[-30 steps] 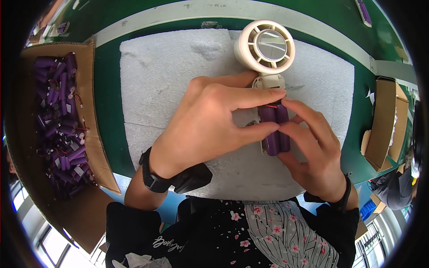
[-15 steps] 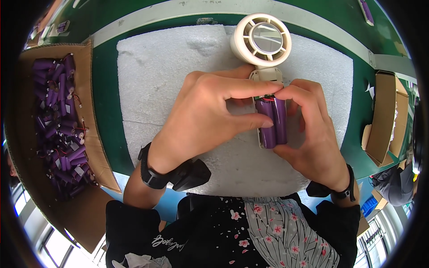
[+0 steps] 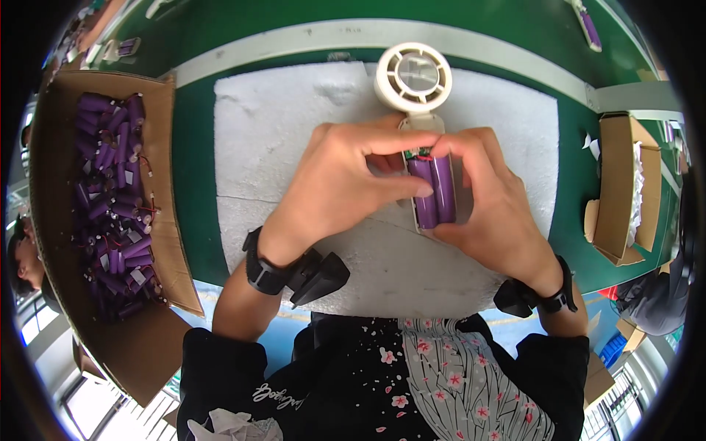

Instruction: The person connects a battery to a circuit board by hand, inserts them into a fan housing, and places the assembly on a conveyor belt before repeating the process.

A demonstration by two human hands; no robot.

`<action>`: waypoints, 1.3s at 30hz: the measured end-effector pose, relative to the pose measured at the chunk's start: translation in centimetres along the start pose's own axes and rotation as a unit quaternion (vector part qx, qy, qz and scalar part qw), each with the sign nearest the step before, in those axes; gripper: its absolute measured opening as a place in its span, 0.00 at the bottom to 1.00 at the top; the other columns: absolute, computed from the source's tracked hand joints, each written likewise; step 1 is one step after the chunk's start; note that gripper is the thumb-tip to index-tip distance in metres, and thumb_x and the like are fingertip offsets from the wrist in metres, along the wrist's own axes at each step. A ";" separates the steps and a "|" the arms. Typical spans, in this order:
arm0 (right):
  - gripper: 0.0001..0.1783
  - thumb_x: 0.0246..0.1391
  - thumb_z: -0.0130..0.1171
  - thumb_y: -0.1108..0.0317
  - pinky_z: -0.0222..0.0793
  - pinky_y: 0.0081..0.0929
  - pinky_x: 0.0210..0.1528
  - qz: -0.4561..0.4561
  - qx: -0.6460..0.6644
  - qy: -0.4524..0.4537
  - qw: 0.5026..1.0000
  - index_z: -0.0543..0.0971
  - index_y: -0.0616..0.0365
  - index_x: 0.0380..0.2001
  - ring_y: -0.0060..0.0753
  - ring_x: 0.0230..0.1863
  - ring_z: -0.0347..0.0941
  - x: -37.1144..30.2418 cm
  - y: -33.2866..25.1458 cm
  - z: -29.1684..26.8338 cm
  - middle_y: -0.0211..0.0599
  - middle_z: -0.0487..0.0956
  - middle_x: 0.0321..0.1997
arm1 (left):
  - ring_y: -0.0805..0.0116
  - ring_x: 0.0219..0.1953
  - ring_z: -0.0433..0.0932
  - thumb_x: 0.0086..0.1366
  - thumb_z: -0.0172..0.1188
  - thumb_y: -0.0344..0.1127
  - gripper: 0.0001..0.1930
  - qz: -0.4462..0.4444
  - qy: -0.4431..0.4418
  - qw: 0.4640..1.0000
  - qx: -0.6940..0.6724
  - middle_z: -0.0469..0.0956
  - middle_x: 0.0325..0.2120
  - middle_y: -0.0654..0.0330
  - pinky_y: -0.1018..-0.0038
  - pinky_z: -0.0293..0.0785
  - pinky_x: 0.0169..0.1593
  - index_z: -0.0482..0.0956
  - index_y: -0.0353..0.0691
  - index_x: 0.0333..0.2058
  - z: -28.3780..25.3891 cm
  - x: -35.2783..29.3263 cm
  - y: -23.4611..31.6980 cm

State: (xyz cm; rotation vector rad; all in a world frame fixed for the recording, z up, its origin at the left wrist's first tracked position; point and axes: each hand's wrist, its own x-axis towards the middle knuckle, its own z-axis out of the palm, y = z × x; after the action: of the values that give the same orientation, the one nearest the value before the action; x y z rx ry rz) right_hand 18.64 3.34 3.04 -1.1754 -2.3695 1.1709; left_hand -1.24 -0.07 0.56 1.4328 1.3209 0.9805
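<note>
A cream handheld fan lies on the foam sheet, its round head pointing away from me and its handle uncovered. In the handle sits a purple two-cell battery pack, with a red wire and part of a green circuit board at its upper end. My left hand is closed around the handle from the left, its thumb on the left cell. My right hand holds the pack's right side, index finger at the wire end and thumb at the lower end. The fingers hide parts of the handle.
A white foam sheet covers the green table. At left stands a cardboard box with many purple battery packs. Another cardboard box with white pieces is at right. One purple pack lies far right.
The whole view has shifted a little with my head. Both hands keep their hold on the fan and battery pack; the pack appears much the same in the handle.
</note>
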 end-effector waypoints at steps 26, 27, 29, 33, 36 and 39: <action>0.18 0.38 0.70 0.77 0.72 0.31 0.38 -0.215 -0.093 0.048 0.971 0.76 0.65 0.35 0.44 0.35 0.74 -1.1 0.8 -1.2 0.42 0.75 0.39 | 0.60 0.38 0.82 0.48 0.71 0.27 0.24 0.121 -0.028 0.991 0.055 0.81 0.38 0.55 0.71 0.78 0.41 0.81 0.43 0.47 1.6 -0.4 0.0; 0.18 0.38 0.70 0.77 0.72 0.31 0.38 -0.219 -0.095 0.044 0.970 0.76 0.65 0.35 0.44 0.35 0.74 -1.3 0.5 -1.2 0.42 0.75 0.39 | 0.59 0.38 0.82 0.48 0.70 0.27 0.25 0.127 -0.029 0.991 0.035 0.81 0.39 0.54 0.71 0.78 0.42 0.80 0.43 0.48 1.6 -0.4 0.0; 0.27 0.32 0.74 0.75 0.72 0.34 0.42 -0.193 -0.127 0.027 0.973 0.74 0.63 0.40 0.48 0.41 0.73 -2.1 -0.2 -1.0 0.43 0.74 0.44 | 0.59 0.39 0.82 0.49 0.70 0.26 0.25 0.131 -0.024 0.991 0.014 0.81 0.40 0.54 0.70 0.78 0.42 0.80 0.44 0.49 1.8 -0.6 -0.2; 0.35 0.28 0.77 0.72 0.72 0.38 0.46 -0.188 -0.161 0.034 0.968 0.73 0.63 0.45 0.50 0.45 0.71 -2.3 0.0 -0.6 0.44 0.72 0.47 | 0.56 0.40 0.81 0.49 0.68 0.24 0.28 0.160 0.031 0.986 0.034 0.79 0.42 0.53 0.70 0.79 0.44 0.77 0.45 0.52 2.0 -0.7 -0.5; 0.37 0.26 0.77 0.71 0.72 0.39 0.46 -0.186 -0.178 0.066 0.964 0.72 0.62 0.45 0.50 0.45 0.71 -1.2 1.0 -0.5 0.44 0.72 0.48 | 0.53 0.40 0.80 0.51 0.67 0.26 0.27 0.117 0.049 0.991 0.047 0.78 0.44 0.52 0.68 0.79 0.44 0.76 0.45 0.52 1.6 -1.0 -0.1; 0.36 0.28 0.77 0.71 0.72 0.38 0.44 -0.152 -0.194 0.137 0.959 0.72 0.62 0.46 0.47 0.45 0.73 1.0 2.6 -1.5 0.44 0.73 0.49 | 0.52 0.40 0.80 0.53 0.67 0.27 0.24 0.112 0.079 0.988 0.067 0.77 0.45 0.51 0.66 0.79 0.44 0.77 0.44 0.50 1.4 -1.0 0.0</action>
State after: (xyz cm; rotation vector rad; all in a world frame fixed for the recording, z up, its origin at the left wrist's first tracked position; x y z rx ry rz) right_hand 20.27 5.86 1.95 -0.9515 -2.5026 0.4260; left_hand -0.04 -1.24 0.20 1.6609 1.3827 1.1910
